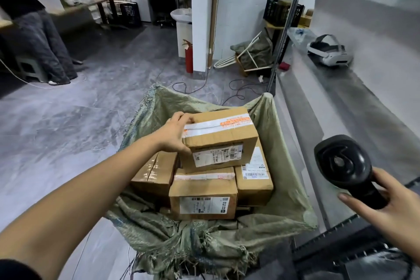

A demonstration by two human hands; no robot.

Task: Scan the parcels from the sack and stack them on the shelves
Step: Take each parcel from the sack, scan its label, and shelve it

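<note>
Left hand (173,133) gripping taped cardboard parcel (220,137), woven sack (284,143), right hand (391,209) holding scanner (343,166)

Even, diffuse indoor light; shadows soft. At the grip, left hand (173,134) and parcel (220,138) render sharp. Right of the grip, the shelf (329,100) is smeared with blur. Left of and beyond the grip, the floor (68,120) carries pale sheen. Edges bow strongly; far upper-left corner dark.

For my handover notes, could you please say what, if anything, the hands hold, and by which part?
The left hand grips the top parcel by its left end; the right hand holds the scanner by its handle.
</note>
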